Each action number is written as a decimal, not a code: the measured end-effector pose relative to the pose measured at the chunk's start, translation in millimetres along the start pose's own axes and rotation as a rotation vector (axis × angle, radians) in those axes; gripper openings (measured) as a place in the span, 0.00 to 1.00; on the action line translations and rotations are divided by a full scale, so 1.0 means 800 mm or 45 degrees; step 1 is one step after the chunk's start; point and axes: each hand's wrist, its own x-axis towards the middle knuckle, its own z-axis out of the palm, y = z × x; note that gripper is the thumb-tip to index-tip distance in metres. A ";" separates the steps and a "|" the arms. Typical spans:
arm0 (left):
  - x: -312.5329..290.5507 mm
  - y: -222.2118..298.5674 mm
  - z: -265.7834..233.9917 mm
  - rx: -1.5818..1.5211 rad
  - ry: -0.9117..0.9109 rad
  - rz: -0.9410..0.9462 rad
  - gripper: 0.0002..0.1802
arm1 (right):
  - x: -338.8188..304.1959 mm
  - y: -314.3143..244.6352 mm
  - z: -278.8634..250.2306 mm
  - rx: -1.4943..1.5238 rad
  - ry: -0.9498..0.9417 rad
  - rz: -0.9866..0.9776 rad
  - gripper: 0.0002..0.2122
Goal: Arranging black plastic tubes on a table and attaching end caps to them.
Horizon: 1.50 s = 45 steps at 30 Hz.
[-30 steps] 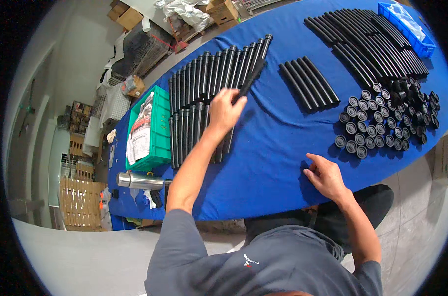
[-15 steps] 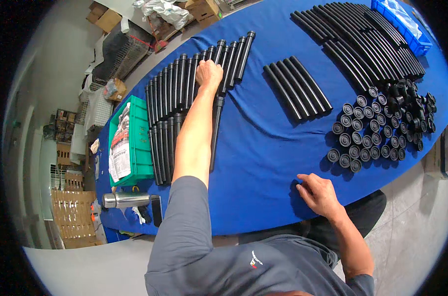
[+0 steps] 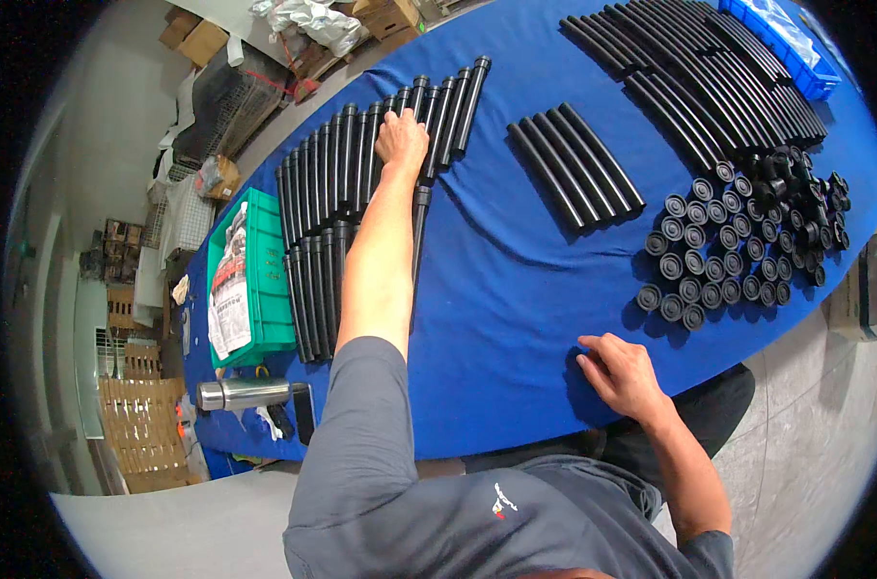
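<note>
My left hand reaches out over the row of black capped tubes. Its fingers curl down around one tube among them; the palm and arm hide part of the row. A second row of capped tubes lies nearer, partly under my left forearm. One capped tube lies by itself beside that forearm. At the near edge of the blue cloth rests my right hand, empty, its fingers loosely bent and its thumb apart. Several plain black tubes lie side by side farther off.
Round black caps cover the right side, with more tubes and a blue bin behind. At left are a green crate with newspaper, a steel flask and a dark phone-like slab. Blue cloth covers the table.
The view has shifted slightly. My left hand stays at the far row of capped tubes with little visible movement, and my right hand holds its place near the table edge.
</note>
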 end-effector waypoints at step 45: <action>-0.198 0.129 -0.049 -0.493 -0.217 0.082 0.36 | -0.004 0.016 0.016 0.037 0.178 -0.088 0.10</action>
